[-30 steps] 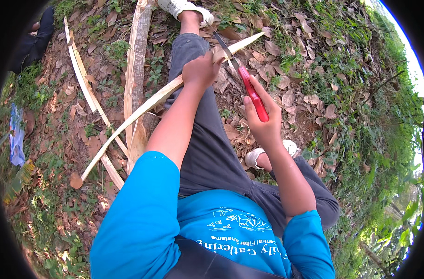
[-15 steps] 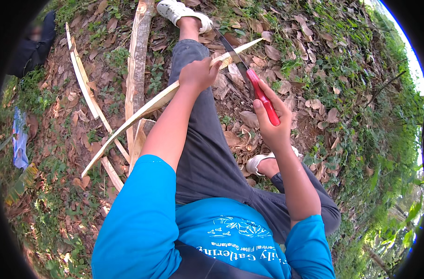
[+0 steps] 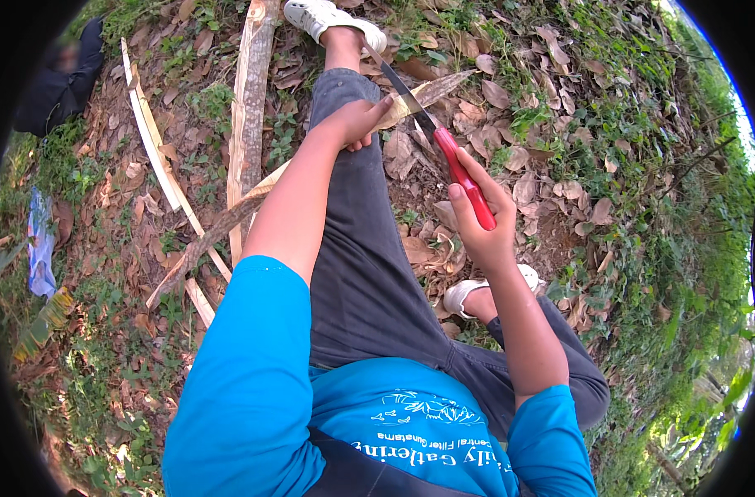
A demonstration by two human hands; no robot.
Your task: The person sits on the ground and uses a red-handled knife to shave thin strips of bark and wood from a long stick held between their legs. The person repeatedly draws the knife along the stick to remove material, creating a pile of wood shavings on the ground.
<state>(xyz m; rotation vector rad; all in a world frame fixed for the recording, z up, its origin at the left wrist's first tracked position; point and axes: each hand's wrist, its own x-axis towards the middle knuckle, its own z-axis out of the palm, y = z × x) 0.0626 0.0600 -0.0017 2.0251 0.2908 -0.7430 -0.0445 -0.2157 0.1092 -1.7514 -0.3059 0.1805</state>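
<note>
One broad stretch of ground strewn with brown dry leaves and green weeds (image 3: 551, 224) spreads under everything. Over it reach the person's dark grey cloth trousers (image 3: 361, 248), one leg stretched forward and the other bent. Left of the straight leg lies a long, split log with rough bark and a pale cut face (image 3: 253, 108). A long, narrow, curved wooden strip with brown bark (image 3: 220, 224) slants across the log and the straight leg, passing beneath the left forearm. Pale, thin wooden slats (image 3: 155, 149) lie farther left. Near the strip's pointed far end, a long dark-bladed knife with a glossy red handle (image 3: 460, 170) crosses it; I cannot tell how deeply the edge bites. The right hand (image 3: 495, 240) clasps the handle, and the left hand (image 3: 362, 124) clenches the strip above the shin.
</note>
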